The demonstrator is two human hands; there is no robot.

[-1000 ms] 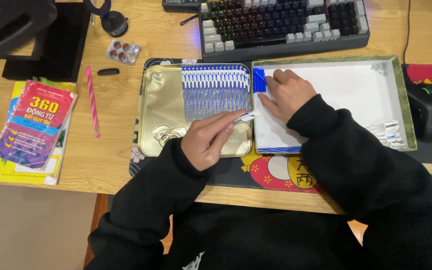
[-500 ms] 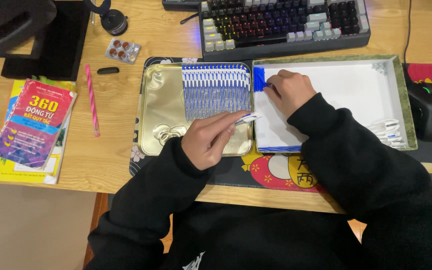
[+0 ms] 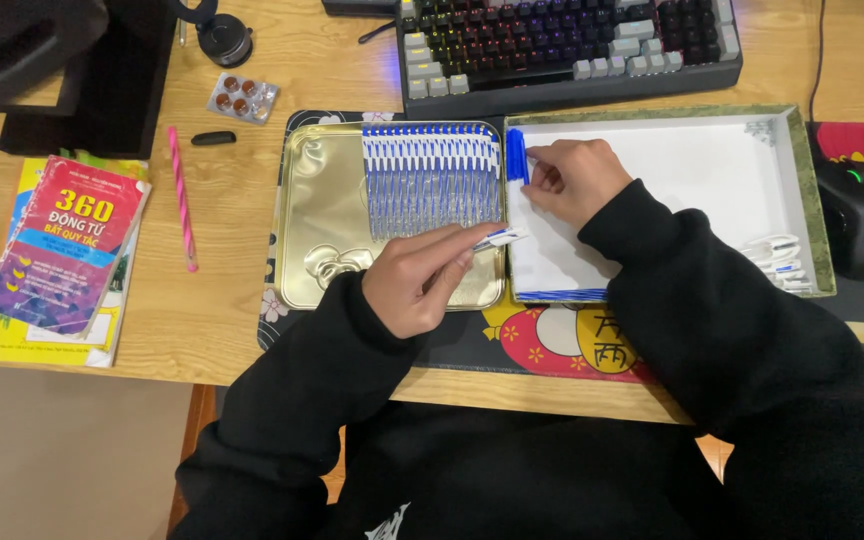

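While sitting on the wooden counter (image 3: 232,330), lies a gold tin tray (image 3: 322,200) left of a white box lid (image 3: 712,170), row of blue-and-white pens (image 3: 432,175) packed side by side just above the left hand (image 3: 417,285). Left grip clamped on one pen (image 3: 500,238), light, stiff, slick plastic; best pinched mid-barrel. Right hand (image 3: 572,180) pinched shut on a small blue cap (image 3: 515,155), easily dropped
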